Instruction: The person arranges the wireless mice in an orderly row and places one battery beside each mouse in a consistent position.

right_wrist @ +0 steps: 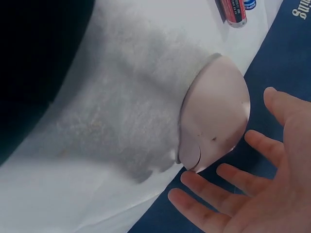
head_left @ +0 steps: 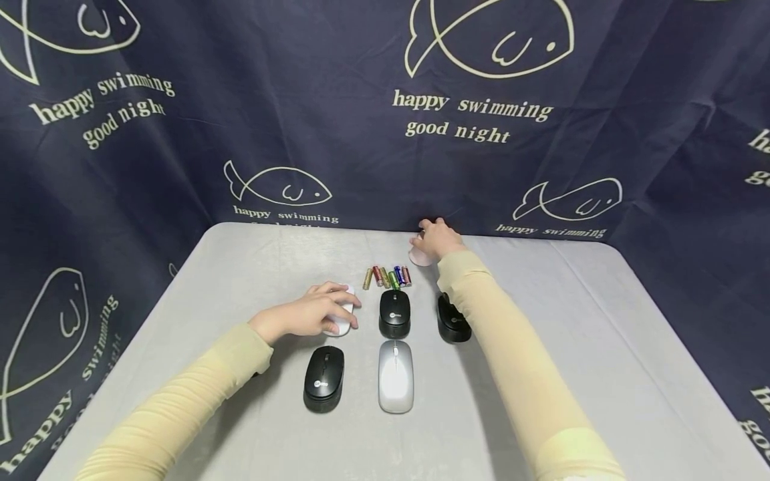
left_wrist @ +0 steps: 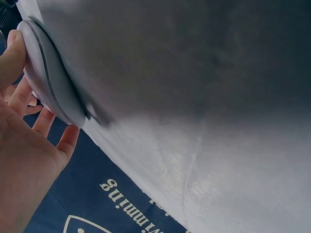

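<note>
One smooth, domed white mouse (left_wrist: 54,77) sits within the left grip (head_left: 311,312).

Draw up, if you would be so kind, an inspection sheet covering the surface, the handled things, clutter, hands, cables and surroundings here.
Surface: pale table, faintly creased.
Handled things: white mouse under the left hand; pale pink rounded item near the table's far edge.
Clutter: silver mouse; black mouse left of it; second black mouse behind it; third black mouse partly hidden by the right sleeve; colourful batteries grouped together.
Left hand: thumb and fingers hold the white mouse's edges.
Right hand: fingers spread at the pink item; contact unclear.
Cables: nothing seen.
Surroundings: dark blue fabric printed with fish and "happy swimming good night".
</note>
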Demonstrator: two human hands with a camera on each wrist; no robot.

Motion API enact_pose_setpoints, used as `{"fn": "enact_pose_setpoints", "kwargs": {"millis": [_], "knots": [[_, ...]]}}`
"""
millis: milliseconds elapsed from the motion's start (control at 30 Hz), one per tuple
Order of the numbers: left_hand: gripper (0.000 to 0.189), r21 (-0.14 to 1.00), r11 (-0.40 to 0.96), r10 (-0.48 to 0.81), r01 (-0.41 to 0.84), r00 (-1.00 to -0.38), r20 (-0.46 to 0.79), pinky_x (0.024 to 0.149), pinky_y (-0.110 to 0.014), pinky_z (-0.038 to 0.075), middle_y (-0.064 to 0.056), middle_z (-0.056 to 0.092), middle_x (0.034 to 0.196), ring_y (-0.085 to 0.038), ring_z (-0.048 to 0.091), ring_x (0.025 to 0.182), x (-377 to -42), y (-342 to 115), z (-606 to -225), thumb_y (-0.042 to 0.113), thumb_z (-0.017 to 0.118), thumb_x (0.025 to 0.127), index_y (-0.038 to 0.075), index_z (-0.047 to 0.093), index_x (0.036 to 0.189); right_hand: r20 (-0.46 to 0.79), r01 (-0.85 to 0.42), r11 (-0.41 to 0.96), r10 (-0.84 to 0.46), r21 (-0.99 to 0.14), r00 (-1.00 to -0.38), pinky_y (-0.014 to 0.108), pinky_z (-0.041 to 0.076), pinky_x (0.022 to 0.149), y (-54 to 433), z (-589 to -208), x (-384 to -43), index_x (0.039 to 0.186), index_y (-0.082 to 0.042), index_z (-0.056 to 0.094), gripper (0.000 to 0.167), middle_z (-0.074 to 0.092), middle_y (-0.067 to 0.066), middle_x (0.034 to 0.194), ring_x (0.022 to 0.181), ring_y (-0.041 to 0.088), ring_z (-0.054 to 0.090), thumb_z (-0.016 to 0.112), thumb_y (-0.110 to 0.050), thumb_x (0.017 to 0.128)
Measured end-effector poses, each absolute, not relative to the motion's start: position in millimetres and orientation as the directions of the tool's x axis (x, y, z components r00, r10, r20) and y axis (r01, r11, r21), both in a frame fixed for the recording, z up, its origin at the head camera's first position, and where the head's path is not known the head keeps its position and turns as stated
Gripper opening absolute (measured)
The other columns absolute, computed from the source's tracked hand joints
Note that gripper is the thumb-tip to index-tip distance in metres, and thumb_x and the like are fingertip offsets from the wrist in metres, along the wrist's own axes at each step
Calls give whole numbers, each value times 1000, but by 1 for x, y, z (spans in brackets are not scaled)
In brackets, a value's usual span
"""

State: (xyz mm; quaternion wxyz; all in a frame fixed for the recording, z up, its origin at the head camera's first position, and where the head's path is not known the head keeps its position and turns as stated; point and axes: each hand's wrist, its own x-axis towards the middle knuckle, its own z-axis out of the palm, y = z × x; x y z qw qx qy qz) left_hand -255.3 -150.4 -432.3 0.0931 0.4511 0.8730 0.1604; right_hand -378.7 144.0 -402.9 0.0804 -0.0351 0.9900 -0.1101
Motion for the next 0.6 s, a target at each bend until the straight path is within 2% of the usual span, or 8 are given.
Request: {"fn": "enact_pose_setpoints", "kwargs": {"millis": [333,600], "knots": [[31,357,548,817,757,-576,-32,105,-60,24,2,52,136,-35,29,136,-256,-150,-433,21,71,76,30,70,106,-179,-8,987,-38,-162,-983,55,46,92,136,-413,-388,140,-18,43,54,40,21,134,116,42,50,50,-45,93],[31,361,548,815,755,-579,-28,105,-61,23,0,52,136,-36,29,135,-255,-150,-431,21,71,75,29,71,105,-203,14,987,-20,-161,-979,53,46,92,132,-412,-387,140,-18,42,54,37,23,137,114,43,51,49,-44,94]]}}
